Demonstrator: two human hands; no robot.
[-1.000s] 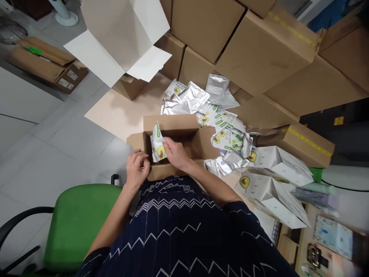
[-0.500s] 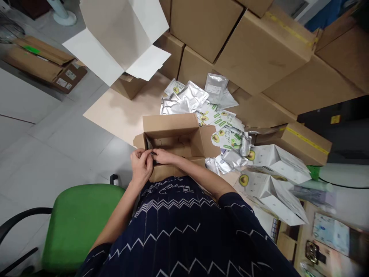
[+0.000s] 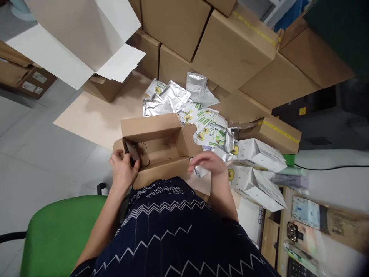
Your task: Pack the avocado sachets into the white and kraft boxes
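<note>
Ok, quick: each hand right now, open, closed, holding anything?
Left hand: fingers curled at the box's left end; whether it grips the pouch inside can't be told.
Right hand: open, nothing visible in it.

garment: dark navy cloth top (image 3: 157, 254) was marked with white zigzag lines (image 3: 161, 204)
pattern: ran single and wide-spaced higher up, densely stacked low on the torso
sleeves: left sleeve (image 3: 83, 268) and right sleeve (image 3: 234, 229) were matching navy, short
hands: left hand (image 3: 123, 170) and right hand (image 3: 210, 162) were bare
</note>
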